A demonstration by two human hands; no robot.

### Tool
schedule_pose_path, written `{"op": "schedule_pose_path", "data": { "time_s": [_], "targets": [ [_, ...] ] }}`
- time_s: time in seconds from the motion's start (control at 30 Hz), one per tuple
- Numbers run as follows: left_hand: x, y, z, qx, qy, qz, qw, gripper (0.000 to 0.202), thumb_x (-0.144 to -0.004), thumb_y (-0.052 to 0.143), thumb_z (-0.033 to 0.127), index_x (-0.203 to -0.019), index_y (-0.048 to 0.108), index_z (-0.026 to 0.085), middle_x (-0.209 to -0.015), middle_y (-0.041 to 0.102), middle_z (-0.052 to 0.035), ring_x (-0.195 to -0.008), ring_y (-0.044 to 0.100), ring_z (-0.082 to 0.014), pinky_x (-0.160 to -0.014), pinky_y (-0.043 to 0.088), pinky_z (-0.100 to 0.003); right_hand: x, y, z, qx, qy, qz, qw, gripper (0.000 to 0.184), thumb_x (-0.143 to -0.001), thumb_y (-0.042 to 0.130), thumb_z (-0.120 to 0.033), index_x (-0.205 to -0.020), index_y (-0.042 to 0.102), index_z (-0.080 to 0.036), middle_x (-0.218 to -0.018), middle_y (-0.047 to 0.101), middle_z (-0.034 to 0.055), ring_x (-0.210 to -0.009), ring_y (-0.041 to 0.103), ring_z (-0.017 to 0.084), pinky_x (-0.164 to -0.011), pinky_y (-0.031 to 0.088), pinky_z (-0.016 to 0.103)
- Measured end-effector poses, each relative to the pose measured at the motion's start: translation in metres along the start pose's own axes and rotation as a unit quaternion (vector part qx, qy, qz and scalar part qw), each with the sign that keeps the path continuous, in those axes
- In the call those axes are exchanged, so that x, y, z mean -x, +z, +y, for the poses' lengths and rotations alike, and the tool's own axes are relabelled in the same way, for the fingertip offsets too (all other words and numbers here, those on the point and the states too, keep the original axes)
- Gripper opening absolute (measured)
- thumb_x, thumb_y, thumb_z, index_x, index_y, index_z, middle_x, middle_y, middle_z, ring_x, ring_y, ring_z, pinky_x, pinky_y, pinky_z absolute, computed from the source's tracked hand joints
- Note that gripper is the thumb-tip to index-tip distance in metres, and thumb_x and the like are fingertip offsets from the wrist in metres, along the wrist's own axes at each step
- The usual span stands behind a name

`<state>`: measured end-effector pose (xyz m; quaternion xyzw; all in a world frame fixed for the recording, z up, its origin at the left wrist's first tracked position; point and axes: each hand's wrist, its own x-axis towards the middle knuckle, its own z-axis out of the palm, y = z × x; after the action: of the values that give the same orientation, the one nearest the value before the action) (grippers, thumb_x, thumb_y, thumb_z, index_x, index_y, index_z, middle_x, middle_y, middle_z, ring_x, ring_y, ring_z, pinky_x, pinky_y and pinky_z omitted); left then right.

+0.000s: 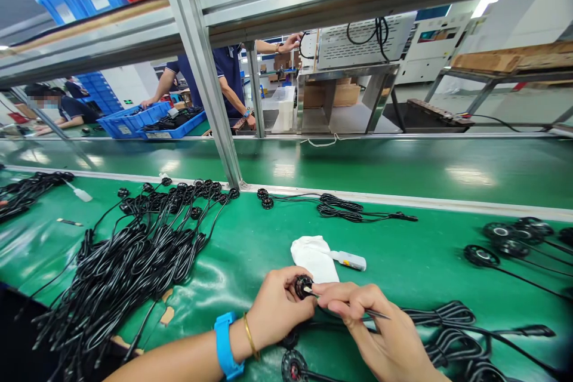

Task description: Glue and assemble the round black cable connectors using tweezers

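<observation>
- Blk disc [304, 286] sits btwn your L hand's [274, 305] thumb & fingers, toward bench's [255, 236] near edge; L closed on it.
- Your R hand [380, 319] grips 1 thin metal tool [377, 313], tip at disc.
- 1 white cloth [308, 250], 1 bottle [352, 260], 2 cable bundles [340, 206] nr far edge.
- Cable pile [147, 245], L end: too tangled to count.
- Fingers hide part of disc; bench's near edge mostly cut off.
</observation>
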<state>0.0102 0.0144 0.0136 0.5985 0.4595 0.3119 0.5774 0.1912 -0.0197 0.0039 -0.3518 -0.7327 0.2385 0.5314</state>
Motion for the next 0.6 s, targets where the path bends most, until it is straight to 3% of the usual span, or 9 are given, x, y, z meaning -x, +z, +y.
{"op": "schedule_pose_path", "data": {
  "time_s": [0.13, 0.33, 0.6],
  "targets": [
    [-0.001, 0.000, -0.002, 0.005, 0.000, -0.001, 1.000, 0.017, -0.070, 0.066, 0.017, -0.085, 0.063, 0.010, -0.064, 0.045, 0.0049, -0.059, 0.035, -0.0081, -0.051, 0.026, -0.020, 0.000, 0.000, 0.001, -0.004, -0.003, -0.004, 1.000, 0.017, -0.104, 0.047, -0.018, -0.090, 0.043, -0.027, -0.092, 0.072, -0.0012, -0.102, 0.070, 0.015, -0.087, 0.057, 0.025],
    [-0.003, 0.000, -0.001, 0.003, 0.002, -0.001, 1.000, 0.017, -0.070, 0.067, 0.019, -0.084, 0.063, 0.011, -0.063, 0.046, 0.0047, -0.060, 0.036, -0.0086, -0.053, 0.027, -0.021, -0.005, 0.001, -0.005, 0.000, -0.022, -0.017, 1.000, 0.019, -0.107, 0.042, -0.026, -0.088, 0.040, -0.027, -0.087, 0.071, -0.0021, -0.098, 0.071, 0.013, -0.084, 0.057, 0.019],
    [-0.001, 0.000, -0.001, 0.008, 0.020, -0.015, 1.000, 0.013, -0.072, 0.069, 0.021, -0.074, 0.059, 0.012, -0.063, 0.040, 0.0052, -0.061, 0.030, -0.0082, -0.052, 0.022, -0.021, -0.011, 0.010, -0.006, 0.029, -0.049, -0.031, 0.998, 0.019, -0.103, 0.041, -0.016, -0.088, 0.039, -0.027, -0.082, 0.068, -0.0020, -0.094, 0.071, 0.013, -0.082, 0.057, 0.020]
  ]
}}
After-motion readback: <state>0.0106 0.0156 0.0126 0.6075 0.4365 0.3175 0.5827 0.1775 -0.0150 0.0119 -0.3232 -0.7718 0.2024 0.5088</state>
